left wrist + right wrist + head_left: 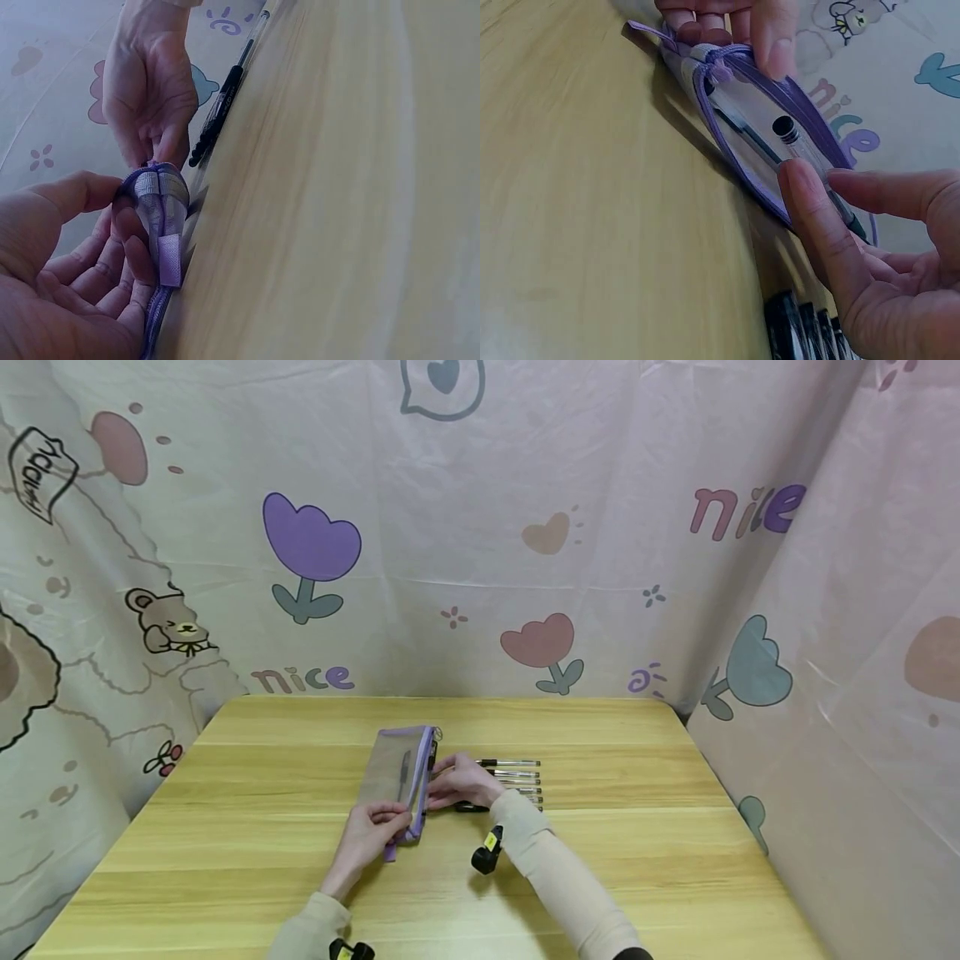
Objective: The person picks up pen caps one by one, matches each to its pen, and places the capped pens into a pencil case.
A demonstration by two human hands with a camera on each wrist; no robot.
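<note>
A translucent pencil case (384, 768) with purple zipper edging lies on the table in the head view. At its near end, my left hand (369, 835) grips the edge between thumb and fingers; the left wrist view shows the purple zipper end (161, 202) there. The right wrist view shows the zipper mouth spread apart. My right hand (885, 255) pinches a clear pen with a black end (786, 129) at that mouth. Another pen (742, 131) lies inside the case. The far part of the pinched pen is hidden by my fingers.
Several black-and-clear pens (525, 774) lie in a row on the wooden table (600, 860), right of the case and partly under my right wrist. A printed curtain (450, 527) hangs behind and at both sides of the table.
</note>
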